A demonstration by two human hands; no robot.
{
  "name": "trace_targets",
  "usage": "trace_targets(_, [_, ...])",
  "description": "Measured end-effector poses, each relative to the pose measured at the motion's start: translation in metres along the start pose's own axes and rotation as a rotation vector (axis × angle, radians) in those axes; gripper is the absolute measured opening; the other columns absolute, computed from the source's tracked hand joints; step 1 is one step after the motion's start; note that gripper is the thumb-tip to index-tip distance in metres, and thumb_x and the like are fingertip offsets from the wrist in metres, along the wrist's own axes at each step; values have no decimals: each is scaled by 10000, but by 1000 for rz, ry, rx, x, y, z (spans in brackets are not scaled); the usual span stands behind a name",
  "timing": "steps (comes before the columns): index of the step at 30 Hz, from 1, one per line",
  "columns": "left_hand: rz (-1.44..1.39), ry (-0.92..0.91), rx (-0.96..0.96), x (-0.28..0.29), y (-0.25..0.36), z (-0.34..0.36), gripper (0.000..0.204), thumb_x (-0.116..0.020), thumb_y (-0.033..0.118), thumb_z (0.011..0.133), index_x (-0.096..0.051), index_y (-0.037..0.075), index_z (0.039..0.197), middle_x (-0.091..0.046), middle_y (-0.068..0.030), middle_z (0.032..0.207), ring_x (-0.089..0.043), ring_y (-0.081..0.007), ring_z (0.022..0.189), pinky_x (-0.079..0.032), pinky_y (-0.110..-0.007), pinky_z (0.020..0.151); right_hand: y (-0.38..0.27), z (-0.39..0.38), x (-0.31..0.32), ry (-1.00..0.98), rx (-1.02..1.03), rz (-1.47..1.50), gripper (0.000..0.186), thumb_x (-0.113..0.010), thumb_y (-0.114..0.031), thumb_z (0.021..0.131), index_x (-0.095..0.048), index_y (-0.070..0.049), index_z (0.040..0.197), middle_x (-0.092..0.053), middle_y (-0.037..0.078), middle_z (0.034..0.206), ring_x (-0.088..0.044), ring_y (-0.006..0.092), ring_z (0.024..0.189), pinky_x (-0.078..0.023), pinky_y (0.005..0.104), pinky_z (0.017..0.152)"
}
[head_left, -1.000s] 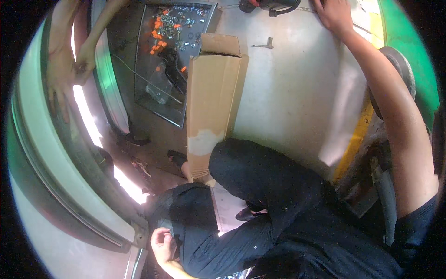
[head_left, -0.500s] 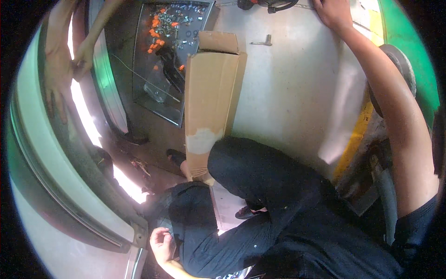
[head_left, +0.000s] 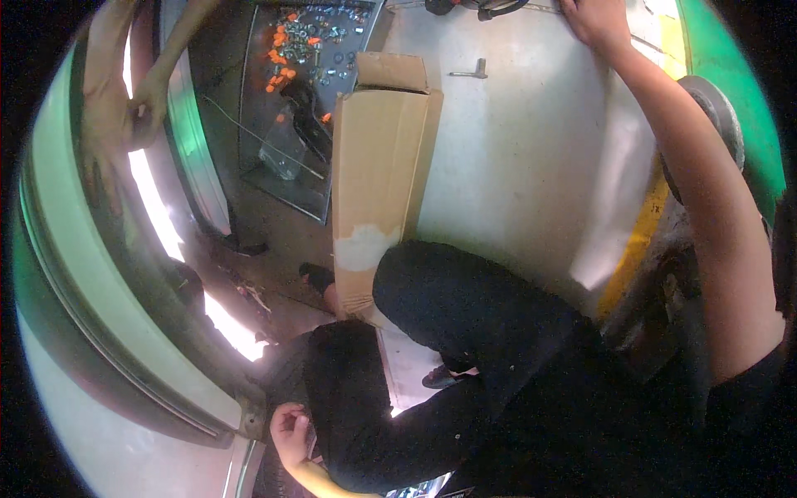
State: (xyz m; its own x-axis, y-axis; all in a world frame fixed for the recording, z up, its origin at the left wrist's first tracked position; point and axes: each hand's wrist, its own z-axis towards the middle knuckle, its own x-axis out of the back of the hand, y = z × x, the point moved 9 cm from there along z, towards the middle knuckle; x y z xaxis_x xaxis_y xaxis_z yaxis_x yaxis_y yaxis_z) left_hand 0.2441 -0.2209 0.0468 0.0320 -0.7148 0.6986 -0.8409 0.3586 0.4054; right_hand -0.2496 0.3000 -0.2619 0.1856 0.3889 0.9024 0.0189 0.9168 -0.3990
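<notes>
My left hand (head_left: 289,433) rests beside my left thigh at the lower left. Its fingers are curled in, and I cannot make out whether anything is in them. At the top edge, my right hand (head_left: 596,23) lies palm down over the pale metal surface (head_left: 515,158); its fingertips are cut off by the frame. A thin rod or cord leads from a black and red object (head_left: 490,7) toward that hand. Left of and below it lies a small L-shaped metal tool (head_left: 471,71), touched by neither hand.
A long cardboard box (head_left: 382,158) stands before my bent knees. Beyond its left side, a dark tray (head_left: 303,199) holds metal fasteners, orange pieces, a black part and a plastic bag. Another person's hands (head_left: 148,112) are at the upper left, by a pale curved panel (head_left: 91,257).
Both of my hands stay almost where they were. The view has shifted very slightly. At the upper left, the other person's hand has turned a little.
</notes>
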Motion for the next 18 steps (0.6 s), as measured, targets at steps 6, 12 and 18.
trace_targets(6, [-48, 44, 48, -6, 5, -3, 181, -671, 33, 789, -592, 26, 952, -548, 8, 844, -494, -73, 759, -393, -201, 694, -5, -2, 4, -13, 21, -11, 335, -463, -280, 914, -584, -24, 1093, -536, 208, 1139, -487, 385, 1072, -389, 471, 928])
trace_targets(12, [-82, 58, 24, -12, 9, -3, 166, -676, 33, 799, -593, 33, 943, -547, 21, 817, -481, -57, 699, -388, -196, 634, -1, -1, 7, 7, 18, 32, 322, -476, -279, 904, -605, -30, 1062, -547, 202, 1127, -489, 389, 1066, -394, 467, 929])
trace_targets(18, [355, 58, -98, -19, 29, 4, 181, -696, 48, 777, -604, 8, 927, -587, -35, 784, -544, -130, 692, -443, -259, 643, -7, -1, 8, 23, 2, 59, 320, -483, -278, 901, -615, -31, 1057, -547, 206, 1142, -489, 385, 1086, -396, 459, 938])
